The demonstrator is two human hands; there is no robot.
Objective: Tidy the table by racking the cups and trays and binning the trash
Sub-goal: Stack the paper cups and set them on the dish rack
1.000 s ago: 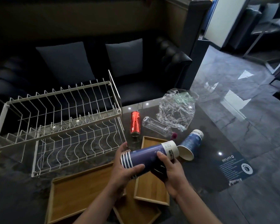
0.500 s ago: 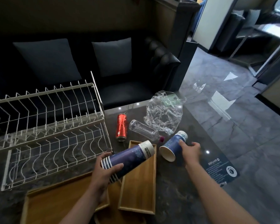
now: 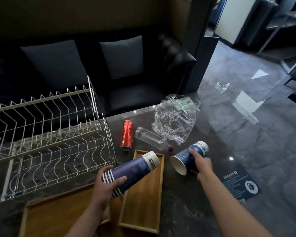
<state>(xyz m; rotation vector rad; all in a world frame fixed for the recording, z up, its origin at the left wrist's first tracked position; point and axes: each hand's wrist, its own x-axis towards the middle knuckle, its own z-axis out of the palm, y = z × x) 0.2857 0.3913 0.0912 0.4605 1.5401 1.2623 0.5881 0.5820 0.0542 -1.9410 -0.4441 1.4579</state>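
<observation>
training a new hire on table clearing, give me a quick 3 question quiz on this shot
1. True or false: the red can stands upright inside the wire rack.
2. What does the left hand hold?
A. a nested stack of blue paper cups
B. the clear plastic bottle
C. a wooden tray
3. Fill in: the right hand is on a single blue cup that lies on its ____ on the table.

Key
1. False: it lies on the table, outside the rack.
2. A: the cup stack. The bottle and the narrow tray are untouched.
3. side
</observation>
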